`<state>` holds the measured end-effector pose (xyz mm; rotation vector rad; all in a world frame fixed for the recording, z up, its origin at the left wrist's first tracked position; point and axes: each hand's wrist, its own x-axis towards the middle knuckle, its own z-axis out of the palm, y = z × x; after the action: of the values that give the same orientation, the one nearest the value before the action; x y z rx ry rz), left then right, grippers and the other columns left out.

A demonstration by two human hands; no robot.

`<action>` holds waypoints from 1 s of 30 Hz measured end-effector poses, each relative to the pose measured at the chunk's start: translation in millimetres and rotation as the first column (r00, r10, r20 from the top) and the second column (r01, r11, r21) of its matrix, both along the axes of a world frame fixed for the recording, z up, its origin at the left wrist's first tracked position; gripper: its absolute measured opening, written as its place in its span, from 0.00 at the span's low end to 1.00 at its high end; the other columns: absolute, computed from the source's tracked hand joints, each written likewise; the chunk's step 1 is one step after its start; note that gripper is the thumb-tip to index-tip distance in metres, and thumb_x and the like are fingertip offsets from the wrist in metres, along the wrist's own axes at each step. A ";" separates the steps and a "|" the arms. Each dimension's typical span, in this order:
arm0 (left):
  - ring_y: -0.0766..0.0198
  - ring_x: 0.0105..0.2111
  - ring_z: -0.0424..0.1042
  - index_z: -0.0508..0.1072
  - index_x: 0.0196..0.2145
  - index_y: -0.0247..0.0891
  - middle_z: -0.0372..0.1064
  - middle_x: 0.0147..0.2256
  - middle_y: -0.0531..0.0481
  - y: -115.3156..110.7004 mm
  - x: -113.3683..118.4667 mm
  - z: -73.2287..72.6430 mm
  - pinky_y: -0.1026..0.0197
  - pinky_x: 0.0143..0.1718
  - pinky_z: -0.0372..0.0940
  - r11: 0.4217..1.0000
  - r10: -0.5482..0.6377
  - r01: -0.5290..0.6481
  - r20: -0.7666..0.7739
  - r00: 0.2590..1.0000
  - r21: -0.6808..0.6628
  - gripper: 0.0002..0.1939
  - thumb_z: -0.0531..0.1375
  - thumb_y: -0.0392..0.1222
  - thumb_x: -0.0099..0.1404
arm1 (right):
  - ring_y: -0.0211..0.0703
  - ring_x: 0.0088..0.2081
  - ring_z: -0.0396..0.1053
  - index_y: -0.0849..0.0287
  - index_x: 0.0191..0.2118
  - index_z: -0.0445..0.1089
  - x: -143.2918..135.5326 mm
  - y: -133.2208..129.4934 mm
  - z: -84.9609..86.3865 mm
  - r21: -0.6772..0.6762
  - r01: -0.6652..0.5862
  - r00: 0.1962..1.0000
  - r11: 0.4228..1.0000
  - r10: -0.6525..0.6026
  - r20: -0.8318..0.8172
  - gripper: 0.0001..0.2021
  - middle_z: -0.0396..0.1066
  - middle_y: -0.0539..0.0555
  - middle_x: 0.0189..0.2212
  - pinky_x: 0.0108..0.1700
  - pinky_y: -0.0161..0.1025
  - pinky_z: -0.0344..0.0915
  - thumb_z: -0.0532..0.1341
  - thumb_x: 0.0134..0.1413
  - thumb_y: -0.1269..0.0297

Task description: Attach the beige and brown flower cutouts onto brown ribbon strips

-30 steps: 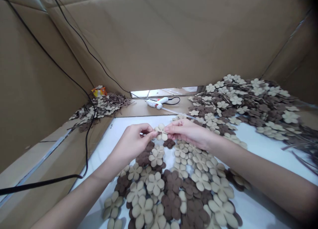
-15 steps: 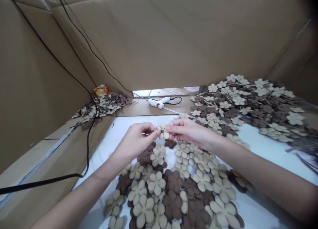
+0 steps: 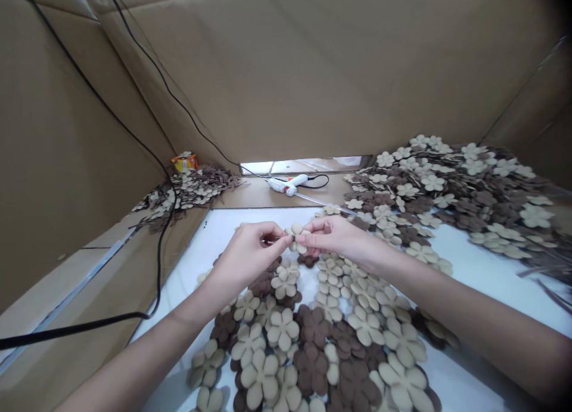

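Note:
A small beige flower cut-out [image 3: 294,228] is up between my two hands, over the middle of the white surface. My right hand [image 3: 333,238] pinches it at its right petals, thumb and forefinger pressed together. From the other side, the closed fingertips of my left hand [image 3: 255,245] meet the flower's centre. Thin brown strips show inside the left fingers; their ends are hidden. Beneath and in front of both hands lie many loose flower cut-outs, beige ones [image 3: 283,330] and dark brown ones [image 3: 311,367], overlapping one another.
A white glue gun [image 3: 286,186] with a clear glue stick lies behind my hands. At the right back rises a large heap of flowers [image 3: 447,188]. Brown and beige scraps [image 3: 196,191] and an orange packet [image 3: 185,162] sit at the left. A black cable [image 3: 157,269] hangs along the left side.
My right thumb and fingers have shifted slightly inward over the flower, covering more of its right side and the strip across its centre. The view has shifted slightly.

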<state>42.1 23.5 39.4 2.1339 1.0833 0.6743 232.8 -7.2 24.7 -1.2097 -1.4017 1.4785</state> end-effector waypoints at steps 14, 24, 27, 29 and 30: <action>0.64 0.27 0.68 0.75 0.26 0.36 0.73 0.26 0.52 -1.5 -0.2 1.3 0.67 0.27 0.61 1.000 -0.008 0.008 0.008 1.000 -0.009 0.14 0.57 0.49 0.59 | 0.33 0.22 0.64 0.61 0.21 0.66 -2.7 0.7 -0.5 0.047 0.035 0.990 0.998 -0.041 0.133 0.10 0.67 0.48 0.18 0.25 0.30 0.60 0.62 0.46 0.62; 0.66 0.24 0.65 0.72 0.25 0.35 0.70 0.25 0.52 0.3 -0.3 2.4 0.67 0.24 0.58 0.997 -0.019 0.018 -0.014 1.000 -0.071 0.16 0.56 0.51 0.60 | 0.34 0.21 0.66 0.61 0.22 0.67 -3.4 -0.4 -2.5 0.024 0.050 0.988 0.998 -0.053 0.146 0.04 0.69 0.48 0.19 0.23 0.29 0.59 0.60 0.43 0.68; 0.66 0.24 0.66 0.72 0.26 0.35 0.70 0.25 0.52 0.8 -0.1 1.8 0.67 0.24 0.58 0.996 -0.020 0.018 -0.014 1.000 -0.087 0.16 0.56 0.51 0.60 | 0.31 0.19 0.63 0.61 0.21 0.67 -2.8 0.8 -4.5 0.046 0.059 0.983 0.997 -0.066 0.169 0.04 0.68 0.47 0.17 0.20 0.27 0.55 0.60 0.42 0.69; 0.66 0.24 0.66 0.71 0.26 0.35 0.69 0.26 0.52 0.7 0.0 1.7 0.67 0.25 0.58 0.995 -0.016 0.015 -0.012 1.000 -0.095 0.15 0.57 0.51 0.60 | 0.31 0.20 0.63 0.61 0.22 0.67 -3.2 1.1 -3.5 0.047 0.061 0.982 0.997 -0.069 0.176 0.03 0.68 0.47 0.17 0.21 0.27 0.55 0.60 0.42 0.69; 0.66 0.24 0.66 0.71 0.26 0.35 0.69 0.25 0.52 0.7 0.0 1.6 0.67 0.25 0.59 0.995 -0.013 0.012 -0.010 1.000 -0.101 0.15 0.57 0.51 0.60 | 0.32 0.20 0.64 0.61 0.22 0.68 -3.6 1.0 -2.4 0.043 0.061 0.982 0.997 -0.068 0.177 0.03 0.68 0.47 0.17 0.21 0.28 0.56 0.60 0.42 0.69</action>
<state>42.0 24.2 41.0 2.0587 1.0853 0.5909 229.2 -6.1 22.3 -1.3791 -1.4861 1.3209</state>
